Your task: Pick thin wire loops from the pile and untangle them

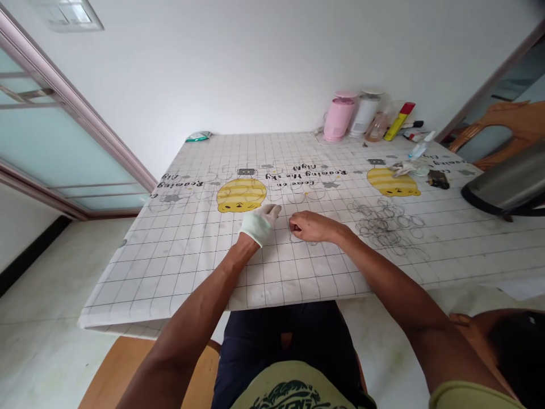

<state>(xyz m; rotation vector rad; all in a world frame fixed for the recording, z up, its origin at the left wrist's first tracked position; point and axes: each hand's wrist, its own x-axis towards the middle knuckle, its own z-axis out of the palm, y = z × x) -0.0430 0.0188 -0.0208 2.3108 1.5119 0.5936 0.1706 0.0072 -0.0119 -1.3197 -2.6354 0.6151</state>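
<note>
My left hand (260, 222) wears a thin white glove and rests just above the tablecloth, below a printed yellow bear. Its fingers are bent and pressed together; whatever they may hold is too fine to see. A short gap away, my right hand (313, 226) is bare and closed, thumb against the curled fingers. Faint thin lines show under it, perhaps a wire loop, but I cannot tell. To the right of that hand lies a loose heap of thin dark wire rings (385, 227), spread flat on the cloth beside my forearm.
The checked tablecloth (200, 272) covers the table. A metal kettle (511, 176) stands at the right. Along the back are a pink cylinder (339, 119), a white one (364, 113), bottles and a yellow-red can (399, 121). A green packet (198, 136) lies far left.
</note>
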